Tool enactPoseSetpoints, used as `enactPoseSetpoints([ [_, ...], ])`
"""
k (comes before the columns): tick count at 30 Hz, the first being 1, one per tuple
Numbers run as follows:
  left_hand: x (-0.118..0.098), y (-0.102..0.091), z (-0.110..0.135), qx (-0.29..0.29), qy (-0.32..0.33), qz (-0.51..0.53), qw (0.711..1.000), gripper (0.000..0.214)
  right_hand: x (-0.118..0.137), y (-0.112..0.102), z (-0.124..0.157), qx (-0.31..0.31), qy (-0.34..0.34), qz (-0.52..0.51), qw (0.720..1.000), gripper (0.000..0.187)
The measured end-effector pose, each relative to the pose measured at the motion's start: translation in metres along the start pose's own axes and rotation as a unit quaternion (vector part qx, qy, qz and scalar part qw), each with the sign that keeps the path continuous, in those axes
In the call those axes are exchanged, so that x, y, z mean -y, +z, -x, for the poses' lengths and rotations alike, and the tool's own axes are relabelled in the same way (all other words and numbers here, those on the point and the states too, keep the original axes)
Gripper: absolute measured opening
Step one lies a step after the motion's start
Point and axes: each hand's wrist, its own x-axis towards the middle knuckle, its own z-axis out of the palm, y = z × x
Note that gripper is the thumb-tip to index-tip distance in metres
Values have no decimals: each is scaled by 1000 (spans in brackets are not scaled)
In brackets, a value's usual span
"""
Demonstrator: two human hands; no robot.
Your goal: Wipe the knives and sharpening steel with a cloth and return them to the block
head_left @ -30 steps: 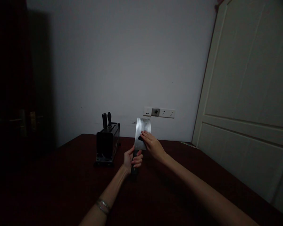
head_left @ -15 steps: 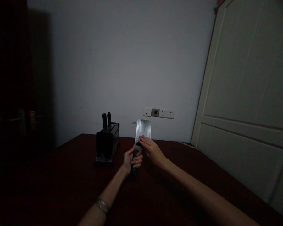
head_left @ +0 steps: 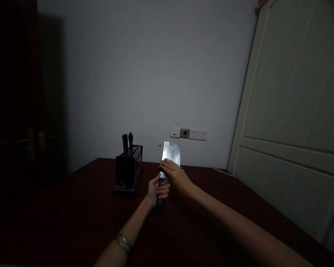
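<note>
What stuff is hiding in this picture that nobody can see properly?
All in the head view:
- Dark thing: mostly under the right hand; I can't tell what it is.
- Cleaver: that hand hides the lower blade; the left hand covers part of the grip.
- Block: it hides whatever is below the two handles.
- Arms: cut off by the bottom edge.

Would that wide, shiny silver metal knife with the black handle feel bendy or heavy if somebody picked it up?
The wide silver metal knife with the black handle is probably stiff: its blade shows no sag above the left hand. It's likely heavy at the blade end, which is much wider than the handle. The shiny blade might be slippery too.
</note>
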Motion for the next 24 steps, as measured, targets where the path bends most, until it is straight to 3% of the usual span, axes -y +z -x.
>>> enactPoseSetpoints([
  [3,0,1,0,4,-13,-10,1000,39,-9,-7,-7,4,-1,7,1000,41],
  [9,3,2,1,7,-43,-19,999,41,-58,-16,-45,-53,92,17,994,37],
  [17,4,-6,-1,-15,-16,-15,1000,38,-10,3,-6,6,5,-22,1000,36],
  [20,4,-4,-2,-5,-27,-23,999,39,-22,-5,-12,2,16,-18,1000,37],
  [24,6,-1,-2,10,-43,-36,998,40,-54,-19,-36,-49,80,-5,996,37],
])
